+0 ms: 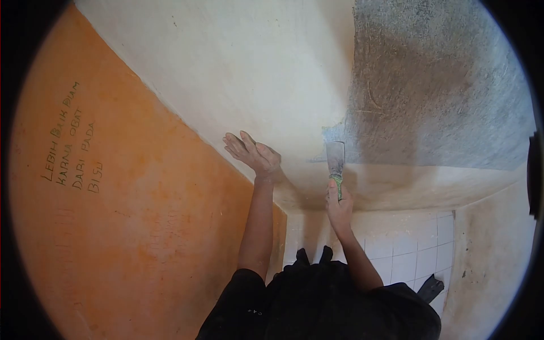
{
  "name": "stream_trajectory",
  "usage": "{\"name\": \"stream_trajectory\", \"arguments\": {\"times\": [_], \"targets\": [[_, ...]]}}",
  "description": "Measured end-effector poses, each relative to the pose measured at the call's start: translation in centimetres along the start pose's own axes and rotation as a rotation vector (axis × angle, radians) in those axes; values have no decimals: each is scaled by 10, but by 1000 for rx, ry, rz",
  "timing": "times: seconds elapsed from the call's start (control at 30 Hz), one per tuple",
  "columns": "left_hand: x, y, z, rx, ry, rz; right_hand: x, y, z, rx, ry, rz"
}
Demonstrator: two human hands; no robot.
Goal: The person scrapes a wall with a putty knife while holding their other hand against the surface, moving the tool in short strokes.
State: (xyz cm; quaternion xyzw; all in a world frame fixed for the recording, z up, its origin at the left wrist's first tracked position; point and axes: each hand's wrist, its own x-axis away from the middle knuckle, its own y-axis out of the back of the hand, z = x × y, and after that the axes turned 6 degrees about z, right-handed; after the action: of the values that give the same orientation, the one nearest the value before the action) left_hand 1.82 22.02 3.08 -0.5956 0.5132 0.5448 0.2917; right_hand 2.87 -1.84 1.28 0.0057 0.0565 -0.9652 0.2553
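My right hand [339, 212] is closed round the green handle of a putty knife [336, 157], thumb along the handle. The knife's metal blade points up the wall, its edge right at a small pale blue-white patch [333, 134] by the corner of a rough grey area [419, 85]. My left hand [256, 156] is raised close to the white wall [243, 68], left of the knife. Its fingers are stretched out, the palm is turned up, and nothing lies in it. Dust or dried paste marks its skin.
An orange wall [124, 170] with green handwriting meets the white wall along a slanting corner at left. Below is a white tiled floor [402, 260], with a dark object [430, 289] low at right. Another stained pale wall [493, 243] stands on the right.
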Motion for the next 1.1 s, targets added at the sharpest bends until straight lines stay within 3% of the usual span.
{"name": "stream_trajectory", "arguments": {"times": [0.13,0.2,0.4,0.57,0.77,0.93,1.03,1.1], "targets": [[6,13,7,39,53,181,-9,-7,-14,32,119,-14],[9,23,12,85,122,411,-26,-13,14,83,138,-27],[3,39,8,91,172,605,-5,-9,-20,110,132,-15],[-3,44,-1,139,218,651,6,-10,-20,52,25,-47],[-5,43,1,118,246,692,-3,-6,-44,149,139,-53],[0,45,4,89,203,690,1,5,-50,139,2,-17],[-3,38,3,108,207,661,-3,-3,-56,271,65,-97],[0,39,4,105,224,670,-1,-8,-49,177,63,-74]]}}
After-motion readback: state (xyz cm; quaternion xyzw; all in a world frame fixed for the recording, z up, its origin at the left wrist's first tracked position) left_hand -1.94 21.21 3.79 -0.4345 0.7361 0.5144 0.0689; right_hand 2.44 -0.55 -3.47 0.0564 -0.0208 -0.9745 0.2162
